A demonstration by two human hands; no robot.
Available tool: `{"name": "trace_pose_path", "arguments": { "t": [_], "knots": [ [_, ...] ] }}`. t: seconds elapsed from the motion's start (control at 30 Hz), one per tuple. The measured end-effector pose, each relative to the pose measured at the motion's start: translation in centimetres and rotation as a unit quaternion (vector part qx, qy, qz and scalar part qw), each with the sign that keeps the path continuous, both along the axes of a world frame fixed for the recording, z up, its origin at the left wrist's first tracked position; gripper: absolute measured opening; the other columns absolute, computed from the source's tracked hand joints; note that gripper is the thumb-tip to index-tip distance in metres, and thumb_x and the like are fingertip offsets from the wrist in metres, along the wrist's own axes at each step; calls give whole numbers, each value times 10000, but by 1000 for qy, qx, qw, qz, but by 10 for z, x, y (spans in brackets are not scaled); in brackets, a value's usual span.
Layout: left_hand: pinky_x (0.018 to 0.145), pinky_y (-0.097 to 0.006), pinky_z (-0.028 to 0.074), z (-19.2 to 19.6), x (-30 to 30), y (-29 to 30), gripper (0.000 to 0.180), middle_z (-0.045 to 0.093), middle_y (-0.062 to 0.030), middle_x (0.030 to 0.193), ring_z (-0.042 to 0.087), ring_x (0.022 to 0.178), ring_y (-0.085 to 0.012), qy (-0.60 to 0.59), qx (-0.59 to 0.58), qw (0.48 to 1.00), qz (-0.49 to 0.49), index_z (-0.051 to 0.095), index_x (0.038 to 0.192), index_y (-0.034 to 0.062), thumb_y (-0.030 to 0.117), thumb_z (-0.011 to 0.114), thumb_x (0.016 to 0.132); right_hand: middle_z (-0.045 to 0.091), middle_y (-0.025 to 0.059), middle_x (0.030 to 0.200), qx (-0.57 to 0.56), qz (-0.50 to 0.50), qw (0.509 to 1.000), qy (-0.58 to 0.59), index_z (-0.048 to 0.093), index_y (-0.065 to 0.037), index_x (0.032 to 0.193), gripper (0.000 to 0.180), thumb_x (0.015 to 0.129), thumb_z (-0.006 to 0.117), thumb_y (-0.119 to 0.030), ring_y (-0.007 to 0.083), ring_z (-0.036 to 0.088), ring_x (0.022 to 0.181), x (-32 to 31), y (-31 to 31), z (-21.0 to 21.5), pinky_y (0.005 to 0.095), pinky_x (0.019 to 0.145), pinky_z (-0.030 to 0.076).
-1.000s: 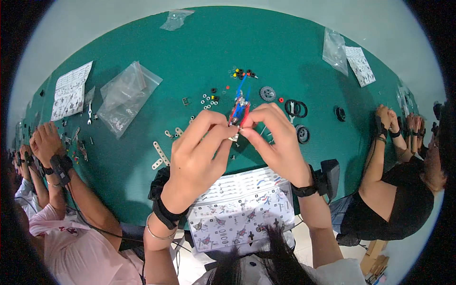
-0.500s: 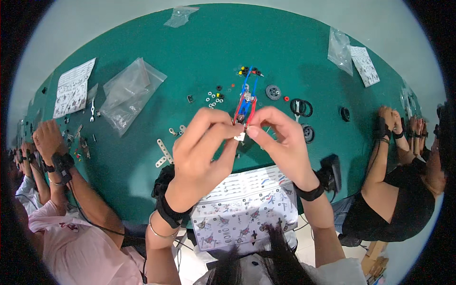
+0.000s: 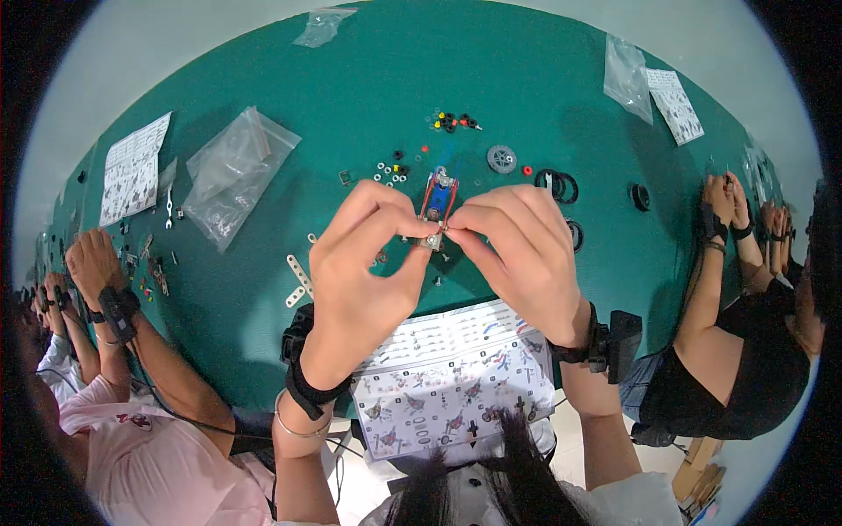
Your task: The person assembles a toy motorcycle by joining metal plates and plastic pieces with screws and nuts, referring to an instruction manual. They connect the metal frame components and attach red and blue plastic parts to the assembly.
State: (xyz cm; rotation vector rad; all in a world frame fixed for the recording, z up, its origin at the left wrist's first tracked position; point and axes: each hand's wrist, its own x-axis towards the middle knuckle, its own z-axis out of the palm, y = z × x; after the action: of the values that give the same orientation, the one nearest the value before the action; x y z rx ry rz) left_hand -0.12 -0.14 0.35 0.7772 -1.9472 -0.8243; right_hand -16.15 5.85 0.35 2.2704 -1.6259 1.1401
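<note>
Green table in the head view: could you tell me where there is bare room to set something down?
The green table is bare along its far middle, between the small bag and the upright bag, and between the big clear bag and the left hand. Crowded: small parts, gear and black rings beyond both hands.

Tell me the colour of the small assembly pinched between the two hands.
Red and blue, with silvery metal at its lower end: the small assembly, seen in the head view.

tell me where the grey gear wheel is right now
In the head view the grey gear wheel lies on the green table, just beyond the right hand, left of a small red piece.
</note>
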Motion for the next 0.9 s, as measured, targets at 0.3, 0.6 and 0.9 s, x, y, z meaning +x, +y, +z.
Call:
{"name": "trace_pose_path", "arguments": {
  "t": [0.3,0.6,0.9],
  "knots": [
    [563,-272,463,-3,1,1,229,550,-87,800,582,681,-208,12,-142,990,-15,598,789,8,-119,657,607,564,61,814,167,35,948,-270,551,-17,855,111,795,635,-58,192,538,783,6,2,-3,301,691,408],
    [593,-289,513,-3,4,3,244,568,-94,842,628,771,-250,4,-305,952,-36,642,818,-20,-70,670,581,571,-13,917,405,211,596,-660,583,-3,1057,264,914,545,-222,57,498,837,-3,8,-6,206,779,406],
    [616,-304,526,4,12,7,309,568,-93,860,635,802,-275,4,-310,950,-45,653,861,-19,-24,673,552,574,-10,889,421,219,592,-651,595,-24,1017,207,904,563,-195,55,490,789,-1,9,7,211,738,408]
  ]
}}
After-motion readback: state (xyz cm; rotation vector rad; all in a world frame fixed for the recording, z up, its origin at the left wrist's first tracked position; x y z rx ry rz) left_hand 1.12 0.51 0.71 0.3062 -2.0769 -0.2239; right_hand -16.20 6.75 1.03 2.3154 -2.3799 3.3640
